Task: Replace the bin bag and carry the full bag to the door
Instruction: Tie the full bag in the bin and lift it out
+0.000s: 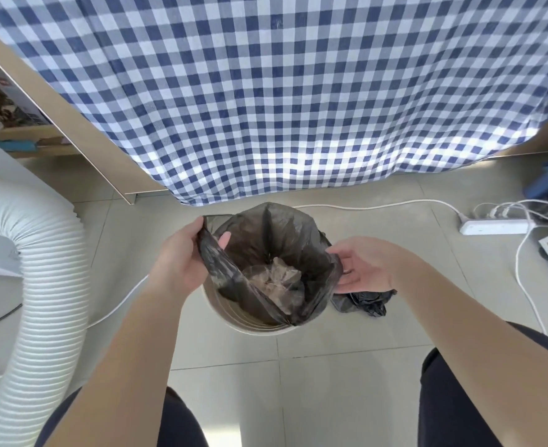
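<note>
Our left hand (182,256) pinches the left rim of the dark bin bag (266,246), thumb inside and fingers outside, lifting that edge off the bin (253,329); our right hand (363,269) lies palm up with fingers loosely extended against the bag's right edge, gripping nothing that we can see, its tips hidden behind the plastic; the bag sits in the round pale bin on the tiled floor (330,382) between our knees and the far checked cloth (282,91), with crumpled rubbish at its bottom; a scrunched black bag (367,301) lies on the floor just right of the bin, under our right hand; a white ribbed hose (40,269) curves down the left side, well apart from the bin; a white cable (379,206) runs along the floor beyond the bin to a power strip (492,226) at the far right; the cloth hangs close behind the bin.
</note>
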Available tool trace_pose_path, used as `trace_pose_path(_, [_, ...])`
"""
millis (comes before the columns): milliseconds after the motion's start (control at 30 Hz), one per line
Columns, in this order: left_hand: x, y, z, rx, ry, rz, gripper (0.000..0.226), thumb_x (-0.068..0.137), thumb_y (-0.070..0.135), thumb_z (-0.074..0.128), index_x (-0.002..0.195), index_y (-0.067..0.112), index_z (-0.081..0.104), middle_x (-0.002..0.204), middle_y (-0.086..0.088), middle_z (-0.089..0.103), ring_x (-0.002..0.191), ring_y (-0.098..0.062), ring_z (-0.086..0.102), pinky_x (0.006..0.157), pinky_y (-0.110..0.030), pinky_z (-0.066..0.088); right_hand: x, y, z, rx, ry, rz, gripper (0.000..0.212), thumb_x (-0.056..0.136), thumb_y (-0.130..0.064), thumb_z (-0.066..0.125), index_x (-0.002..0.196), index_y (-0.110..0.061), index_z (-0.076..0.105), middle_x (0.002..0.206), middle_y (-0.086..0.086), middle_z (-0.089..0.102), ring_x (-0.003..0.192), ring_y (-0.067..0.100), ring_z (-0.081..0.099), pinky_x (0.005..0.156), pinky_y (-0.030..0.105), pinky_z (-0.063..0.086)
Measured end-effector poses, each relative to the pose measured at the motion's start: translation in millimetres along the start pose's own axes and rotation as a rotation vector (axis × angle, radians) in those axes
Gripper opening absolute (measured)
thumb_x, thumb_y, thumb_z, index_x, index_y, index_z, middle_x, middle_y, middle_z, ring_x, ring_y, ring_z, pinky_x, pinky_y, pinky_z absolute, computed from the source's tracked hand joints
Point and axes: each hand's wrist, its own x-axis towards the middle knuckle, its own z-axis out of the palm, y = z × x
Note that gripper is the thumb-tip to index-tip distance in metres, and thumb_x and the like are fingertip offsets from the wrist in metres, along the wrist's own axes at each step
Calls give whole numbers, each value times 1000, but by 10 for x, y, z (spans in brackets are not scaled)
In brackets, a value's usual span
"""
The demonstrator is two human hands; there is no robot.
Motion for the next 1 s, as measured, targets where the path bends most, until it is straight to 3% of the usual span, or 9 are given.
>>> trace_pose_path(133, [-107, 149, 6, 304, -72, -13, 23, 107, 16, 54, 89, 7, 64, 65, -2, 67, 43, -11, 61, 44, -21, 53, -62, -125, -66, 50, -71, -121, 34, 99, -35, 64, 121, -10, 69, 108, 9, 77, 100, 32, 75, 95, 45, 61])
trace_pose_path(233, [-64, 270, -136, 615, -43, 72, 9, 104, 10, 59, 96, 14, 60, 68, -2, 63, 38, -10, 44, 34, -17, 37, -79, -183, -75, -52, -61, -109, 46, 95, -53, 66, 127, -20, 72, 126, 7, 76, 115, 34, 73, 100, 47, 58])
trace_pose_path(333, [-61, 377, -223, 738, -110, 91, 6, 105, 14, 60, 103, 19, 61, 69, -1, 55, 39, -8, 30, 35, -16, 23, 0, -142, -35, 54, 18, -129, 42, 94, -47, 69, 122, -17, 76, 130, 14, 73, 107, 32, 73, 94, 43, 59])
trace_pose_path(500, [-67, 442, -283, 822, -219, 90, 4, 105, 20, 62, 108, 23, 64, 68, 2, 45, 45, -9, 18, 35, -17, 18, 153, -186, 75, 239, 8, -100, 59, 97, -48, 66, 134, -2, 61, 132, 12, 69, 128, 36, 64, 100, 44, 56])
trace_pose_path(633, [-38, 491, -375, 836, -175, 131, 8, 103, 20, 65, 102, 27, 68, 65, 4, 37, 46, -9, 17, 39, -19, 14, 235, -219, 104, 12, 152, -129, 50, 92, -49, 72, 120, -7, 73, 117, 15, 77, 100, 31, 77, 82, 41, 65])
trace_pose_path(700, [-25, 519, -427, 835, -175, 123, 8, 103, 19, 66, 102, 27, 69, 67, 3, 31, 50, -11, 13, 42, -21, 10, 290, -195, 87, -113, 308, -153, 48, 94, -50, 68, 113, -7, 74, 98, 17, 73, 83, 26, 71, 73, 38, 65])
trace_pose_path(767, [-19, 544, -441, 836, -176, 120, 8, 102, 19, 66, 104, 26, 69, 71, 2, 26, 57, -15, 9, 46, -24, 8, 378, -143, 46, -178, 400, -144, 47, 100, -49, 58, 119, -8, 67, 104, 11, 65, 87, 24, 64, 72, 36, 61])
trace_pose_path(867, [-22, 554, -425, 839, -182, 117, 7, 103, 20, 66, 108, 25, 68, 73, 2, 24, 54, -13, 11, 47, -25, 9, 487, -31, 21, -199, 342, -106, 41, 98, -43, 64, 125, -12, 65, 124, 8, 67, 101, 25, 64, 83, 39, 58])
trace_pose_path(1000, [-18, 519, -422, 851, -154, 122, 7, 103, 20, 66, 107, 23, 70, 66, 5, 35, 50, -11, 20, 43, -21, 18, 536, -20, 15, -122, 303, -222, 14, 99, -19, 68, 99, -6, 73, 95, 15, 76, 80, 24, 69, 84, 38, 60])
